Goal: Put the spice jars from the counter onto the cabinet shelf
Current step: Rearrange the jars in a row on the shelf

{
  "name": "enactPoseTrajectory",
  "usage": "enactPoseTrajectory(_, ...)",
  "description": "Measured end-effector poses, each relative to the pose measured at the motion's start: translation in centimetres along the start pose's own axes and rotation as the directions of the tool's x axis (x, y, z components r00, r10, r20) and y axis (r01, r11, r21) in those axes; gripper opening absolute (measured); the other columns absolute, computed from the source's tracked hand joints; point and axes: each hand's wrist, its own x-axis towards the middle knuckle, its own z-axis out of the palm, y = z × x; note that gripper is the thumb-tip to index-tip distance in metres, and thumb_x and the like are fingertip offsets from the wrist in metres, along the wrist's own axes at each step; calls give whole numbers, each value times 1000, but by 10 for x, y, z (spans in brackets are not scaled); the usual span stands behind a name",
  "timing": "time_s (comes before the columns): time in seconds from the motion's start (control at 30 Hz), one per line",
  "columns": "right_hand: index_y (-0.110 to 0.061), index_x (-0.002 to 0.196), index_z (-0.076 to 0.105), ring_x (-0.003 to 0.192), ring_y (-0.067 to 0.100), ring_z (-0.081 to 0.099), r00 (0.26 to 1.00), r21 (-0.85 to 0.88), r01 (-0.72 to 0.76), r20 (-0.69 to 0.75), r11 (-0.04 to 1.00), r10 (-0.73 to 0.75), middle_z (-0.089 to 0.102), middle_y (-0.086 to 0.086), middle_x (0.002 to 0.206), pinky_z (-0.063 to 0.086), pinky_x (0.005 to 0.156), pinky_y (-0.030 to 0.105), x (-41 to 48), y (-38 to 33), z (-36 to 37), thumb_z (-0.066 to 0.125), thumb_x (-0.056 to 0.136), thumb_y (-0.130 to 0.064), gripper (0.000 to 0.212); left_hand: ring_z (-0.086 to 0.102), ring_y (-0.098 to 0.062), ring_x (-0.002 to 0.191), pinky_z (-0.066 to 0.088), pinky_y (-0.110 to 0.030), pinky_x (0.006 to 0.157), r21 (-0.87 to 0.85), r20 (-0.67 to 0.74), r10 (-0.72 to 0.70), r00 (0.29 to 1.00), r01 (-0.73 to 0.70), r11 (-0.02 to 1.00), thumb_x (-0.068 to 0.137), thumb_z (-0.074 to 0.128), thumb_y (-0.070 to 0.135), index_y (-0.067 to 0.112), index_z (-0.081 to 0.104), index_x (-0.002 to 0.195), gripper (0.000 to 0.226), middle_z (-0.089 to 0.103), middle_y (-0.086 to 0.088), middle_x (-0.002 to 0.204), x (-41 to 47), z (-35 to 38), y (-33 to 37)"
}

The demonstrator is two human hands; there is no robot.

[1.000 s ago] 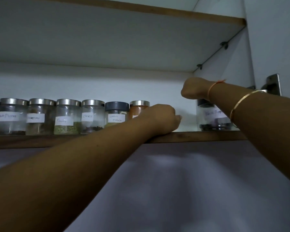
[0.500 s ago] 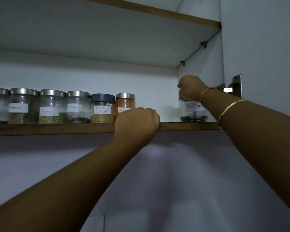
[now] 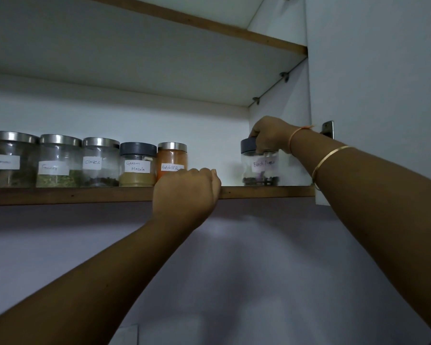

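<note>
- Clamped from above by the right grip [image 3: 271,133]: fingers curled round the dark lid of the Black Pepper jar [image 3: 260,170], wrist bent down over it.
- Upright at the right end of the cabinet shelf [image 3: 85,195], just beside the side wall and well apart from the row; seemingly set down on the board, though not certain from this low angle.
- Hooked over the shelf's front edge with the left grip [image 3: 187,190], fingers curled, no jar in it, just in front of the Red Chilli Powder jar [image 3: 172,155] and covering part of its label.
- Already lined up leftward from there, close side by side: Garam Masala jar [image 3: 137,165], Cloves jar [image 3: 100,163], green-herb jar [image 3: 57,168], smudged-label jar [image 3: 10,160].
- Tally on the shelf: 5 whole jars in the row, a 6th under the right grip, plus a sliver of another at the left edge of view.
- Left to do, by this view: letting go of the lid. No counter in sight, so no count of jars waiting below.
- Both forearms stretched up and forward: right one from the lower right, with a thin bangle [image 3: 331,158] and an orange thread [image 3: 299,135] at the wrist; left one from the lower left.
</note>
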Motion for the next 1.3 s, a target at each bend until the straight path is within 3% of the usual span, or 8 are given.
enactPoseTrajectory(0.13,1,121,63,113,33,58,999,44,53,-8,998,-52,63,18,123,49,96,40,5,-18,8,67,81,-2,40,50,-24,34,33,-20,39,29,-35,32,999,-31,999,71,74,17,9,59,57,22,53,-7,43,0,2,0)
enactPoseTrajectory(0.27,0,119,61,116,36,57,999,154,22,36,988,-28,61,20,123,46,86,35,20,-38,16,65,81,-3,39,49,-25,33,36,-21,37,-5,-101,53,993,-54,999,60,82,14,7,60,59,23,52,-9,43,0,5,-2)
enactPoseTrajectory(0.43,-3,123,60,119,35,56,994,150,72,71,986,-83,60,19,127,46,97,40,40,-63,26,63,83,-4,40,48,-21,32,36,-20,37,-16,-171,34,985,-37,999,60,83,14,10,58,54,26,51,-6,41,0,11,-2)
enactPoseTrajectory(0.6,1,123,60,93,29,60,982,44,164,86,985,-167,62,21,123,50,88,35,56,-80,46,48,92,-2,34,50,-20,32,38,-21,36,-18,-205,49,978,-54,998,51,87,16,11,59,53,29,54,-6,42,0,12,-3)
enactPoseTrajectory(0.77,3,122,60,99,33,62,966,-75,244,110,967,-235,63,22,120,51,86,35,74,-81,60,48,92,-4,33,48,-18,31,35,-18,37,16,-198,19,980,-16,1000,55,84,23,13,59,51,27,53,-2,41,0,10,-2)
enactPoseTrajectory(1.03,5,115,63,86,27,54,958,-40,283,61,958,-280,65,22,114,48,86,36,83,-81,72,50,93,-12,31,47,-21,31,36,-19,37,-51,-167,-5,986,-4,999,67,77,16,13,57,52,25,51,-4,41,0,9,-1)
enactPoseTrajectory(1.17,6,124,58,113,32,57,966,44,250,51,967,-252,59,21,127,46,98,36,81,-78,75,48,94,-10,35,50,-20,33,39,-22,37,-40,-131,23,991,-29,999,66,77,14,12,60,55,21,54,-4,43,1,8,0)
enactPoseTrajectory(1.3,4,131,50,126,31,49,972,150,234,-39,961,-231,52,18,136,41,106,36,78,-75,71,48,92,-5,40,50,-18,36,39,-20,40,-75,-89,-14,996,8,997,84,49,23,16,58,56,30,54,0,45,1,8,-1)
